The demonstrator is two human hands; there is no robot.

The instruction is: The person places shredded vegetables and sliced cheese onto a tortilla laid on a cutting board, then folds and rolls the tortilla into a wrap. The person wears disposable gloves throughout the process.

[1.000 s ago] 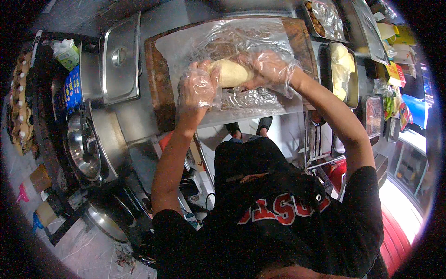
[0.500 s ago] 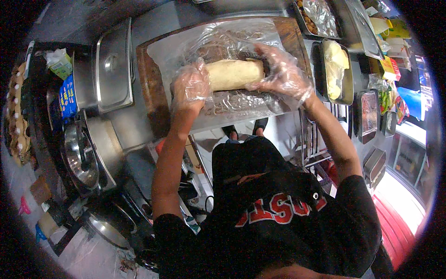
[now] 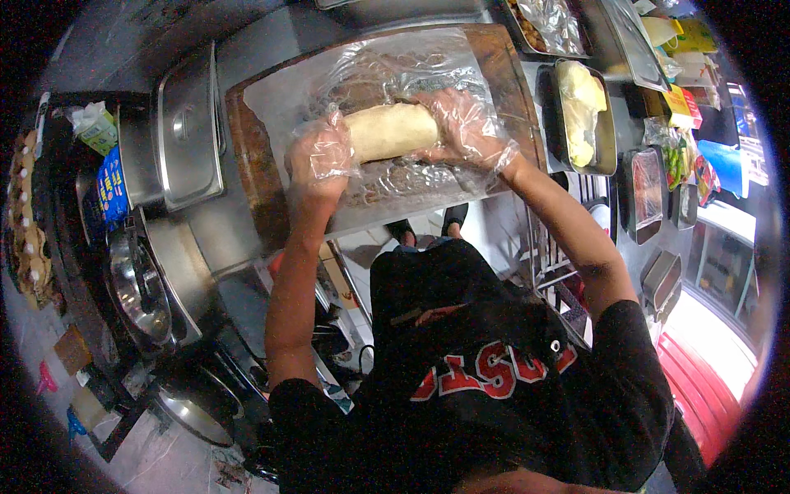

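A pale, thick roll of dough [image 3: 393,132] lies sideways on a sheet of clear plastic wrap [image 3: 395,183], which is spread over a brown wooden board [image 3: 262,177]. Clear plastic gloves cover both hands. My left hand [image 3: 322,158] is cupped round the roll's left end, its fingers partly hidden by the shiny glove. At the other end, my right hand [image 3: 469,136] presses in, with its fingers behind the roll and its thumb at the near side. Crumpled wrap rises behind the dough.
A metal tray with yellowish-white dough under plastic [image 3: 583,111] stands right of the board. A lidded steel pan [image 3: 188,136] is at the left. Below it are a shiny steel bowl [image 3: 141,292] and a blue package [image 3: 113,188]. A pan of wrapped food [image 3: 553,25] sits at the far right.
My right hand has drawn in from a wider spread and now sits closer against the roll's right end. My left hand keeps its place at the left end. The whole view has shifted slightly.
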